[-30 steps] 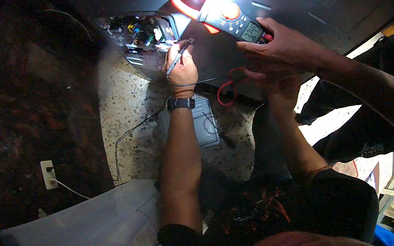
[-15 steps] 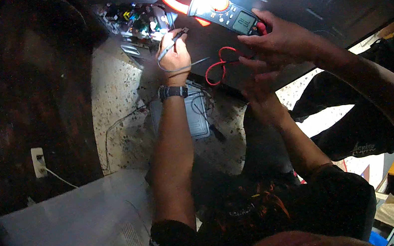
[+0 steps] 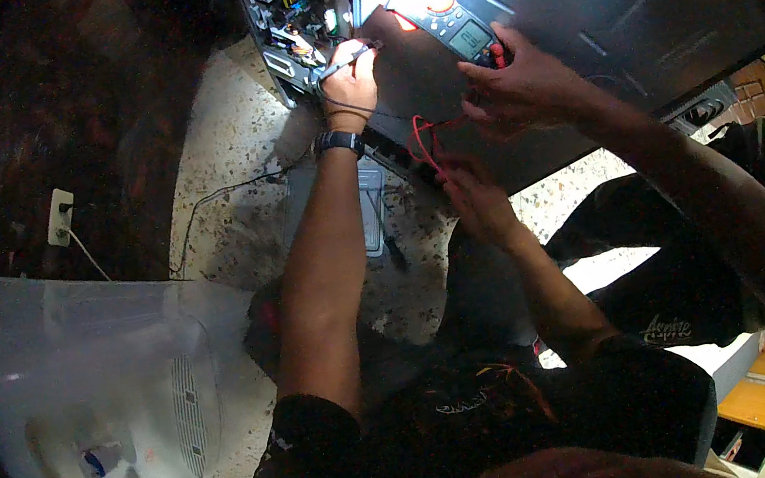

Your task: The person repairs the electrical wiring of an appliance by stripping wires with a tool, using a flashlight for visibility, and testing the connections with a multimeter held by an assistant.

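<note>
My left hand, with a watch on the wrist, is closed around a dark cable with a slim, probe-like end. It is beside exposed circuit boards at the left of a large dark panel. My right hand lies lower and to the right, its fingers pinched at the end of a red test lead. The lead loops up toward a clamp meter with an orange jaw and a bright lamp. Another person's hand holds that meter from the right.
The large dark panel spans the top. A grey plastic case lies on the speckled floor below my left wrist. A translucent bin stands at lower left, near a wall socket. The other person's dark-clothed legs are at right.
My right hand has moved down and left, away from the other person's hand, and now pinches the red lead. My left hand still grips the dark cable. The whole view has shifted.
</note>
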The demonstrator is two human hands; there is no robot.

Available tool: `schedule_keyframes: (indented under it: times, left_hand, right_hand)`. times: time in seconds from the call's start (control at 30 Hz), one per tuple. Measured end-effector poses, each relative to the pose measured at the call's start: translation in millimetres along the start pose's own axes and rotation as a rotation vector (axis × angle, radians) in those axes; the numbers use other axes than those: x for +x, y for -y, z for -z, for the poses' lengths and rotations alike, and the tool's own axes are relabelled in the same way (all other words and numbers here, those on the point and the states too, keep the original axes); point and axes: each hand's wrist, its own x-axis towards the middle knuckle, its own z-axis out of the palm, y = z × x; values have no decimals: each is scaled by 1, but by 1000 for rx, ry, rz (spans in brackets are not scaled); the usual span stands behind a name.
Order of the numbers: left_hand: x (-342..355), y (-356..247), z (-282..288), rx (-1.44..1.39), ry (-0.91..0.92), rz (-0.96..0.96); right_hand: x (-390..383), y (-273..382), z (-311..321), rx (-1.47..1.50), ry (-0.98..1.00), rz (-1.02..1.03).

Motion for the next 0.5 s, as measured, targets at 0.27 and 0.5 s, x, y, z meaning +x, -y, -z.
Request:
schedule_keyframes:
  times: [0.27, 0.5]
  left_hand:
    - [-2, -6, -2, 64, -40, -140]
    - [-1, 5, -13, -210, -112, 10]
  right_hand:
    - [-1, 37, -7, 216, -59, -157]
    - [-13, 23, -6, 615, 10, -70]
